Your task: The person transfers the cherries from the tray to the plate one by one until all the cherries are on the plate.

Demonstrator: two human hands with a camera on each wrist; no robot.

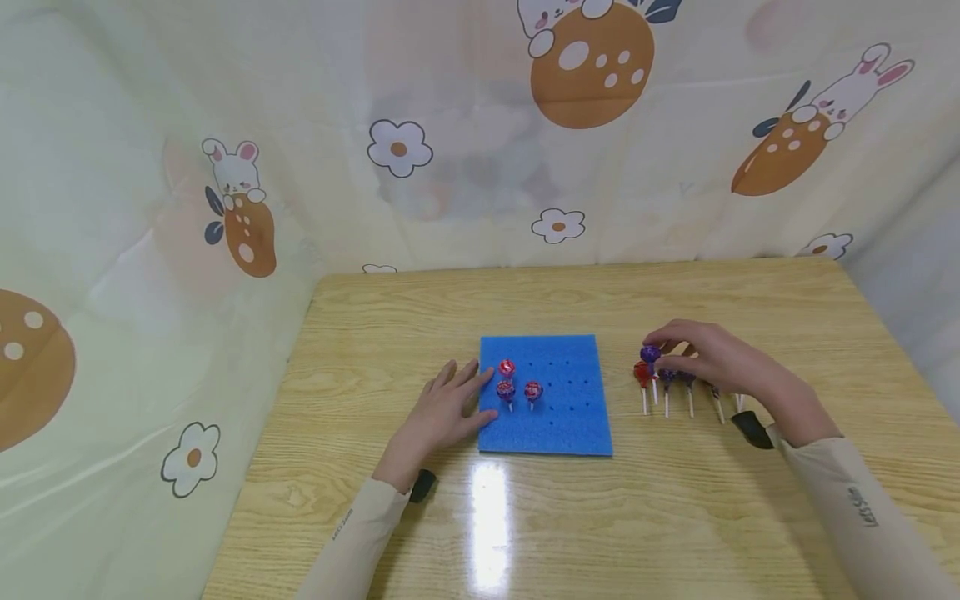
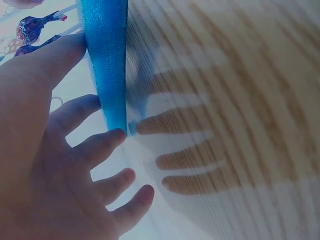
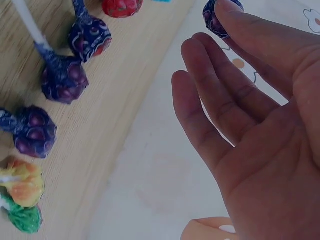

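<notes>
My right hand (image 1: 708,358) pinches a purple-wrapped lollipop (image 1: 650,354) by its round head, between thumb and fingertips, with the white stick pointing down. In the right wrist view, that lollipop (image 3: 216,21) is partly hidden behind the thumb, and the other fingers reach out loosely. Spread fingers of my left hand (image 1: 442,410) rest at the left edge of a blue foam board (image 1: 577,437) dotted with small holes. Three lollipops stand in the board's left part: a red one (image 1: 507,367) behind, a red-and-blue one (image 1: 506,390) in front, and another (image 1: 533,391) beside it.
Right of the board, several lollipops lie in a row under and beside my right hand: a red one (image 1: 641,372), dark purple ones (image 3: 65,82), a yellow-orange one (image 3: 25,182) and a green one (image 3: 26,218). A patterned curtain (image 1: 465,208) hangs behind the wooden table (image 1: 390,333).
</notes>
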